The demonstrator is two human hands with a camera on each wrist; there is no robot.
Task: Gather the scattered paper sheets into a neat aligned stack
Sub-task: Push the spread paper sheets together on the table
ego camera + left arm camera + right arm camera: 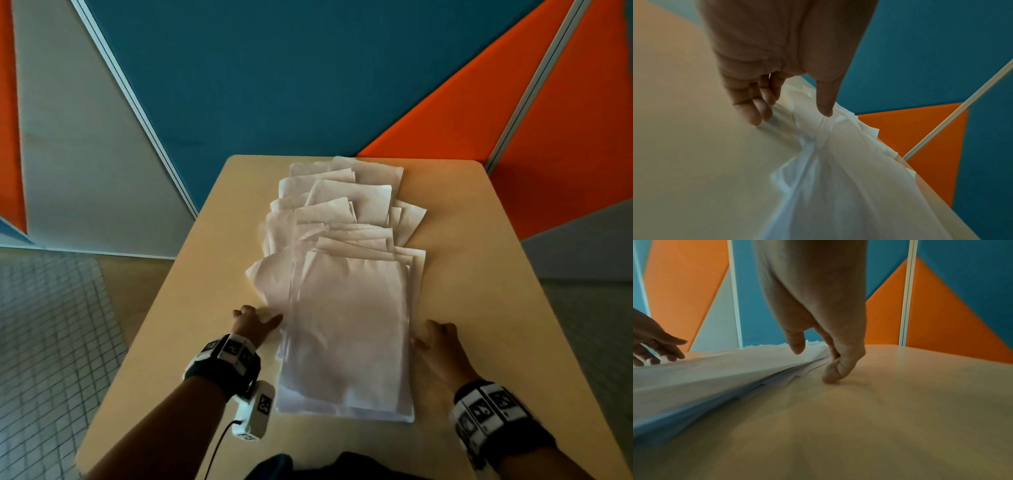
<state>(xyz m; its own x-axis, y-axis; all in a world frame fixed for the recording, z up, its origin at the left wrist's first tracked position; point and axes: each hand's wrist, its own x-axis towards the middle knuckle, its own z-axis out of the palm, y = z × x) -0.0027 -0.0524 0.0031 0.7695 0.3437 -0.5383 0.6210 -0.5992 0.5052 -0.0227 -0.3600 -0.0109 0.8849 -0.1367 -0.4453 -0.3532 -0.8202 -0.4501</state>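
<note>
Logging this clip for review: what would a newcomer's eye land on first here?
The long fanned pile of crumpled white paper sheets down the middle of the pale wooden table. The left hand and right hand flank its near end. Behind stand blue and orange wall panels.

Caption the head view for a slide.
Left hand and right hand flank a fanned pile of paper sheets on the table.

**Pale wood table, one big paper pile**

Light tan, rounded-corner wooden table [171, 308], smooth top. Lying right on it is a heap of crumpled white paper sheets [346, 308], fanned out and overlapping from the far edge toward the near one. The nearer sheets sit roughly squared up, while the far ones splay at odd angles.
</note>
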